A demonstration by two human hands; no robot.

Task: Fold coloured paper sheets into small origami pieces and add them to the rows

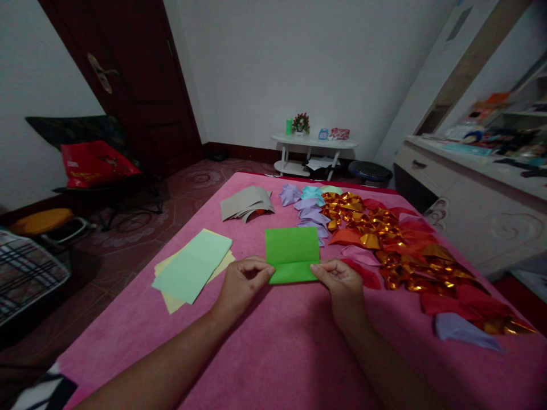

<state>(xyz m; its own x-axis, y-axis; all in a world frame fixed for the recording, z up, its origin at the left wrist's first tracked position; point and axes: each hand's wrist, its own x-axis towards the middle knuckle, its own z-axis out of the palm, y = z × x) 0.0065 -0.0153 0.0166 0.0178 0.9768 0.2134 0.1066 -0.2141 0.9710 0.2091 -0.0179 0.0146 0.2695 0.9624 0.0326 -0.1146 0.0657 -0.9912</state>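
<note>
With my left hand [248,280] I am pinching the left edge of a green sheet [293,244], thumb and fingers closing together on it near its lower corner, and with my right hand [345,285] I am gripping the right edge the same way, thumb lying on top. The sheet is sitting between the two hands, above the middle of a pink cloth [277,347], with a crease running across it below its centre; from where I am watching, I cannot tell whether its lower edge is touching the cloth. To the left, a mint sheet [194,265] is lying askew over pale yellow paper [172,302], its near end coming close to my left forearm. Farther out, I am seeing grey sheets [243,204] spreading in a loose fan. On the right, lavender folded pieces [311,215], shiny orange-gold pieces [348,212] and red pieces [468,302] are crowding together along the cloth, several of them resting just beyond my right hand.
</note>
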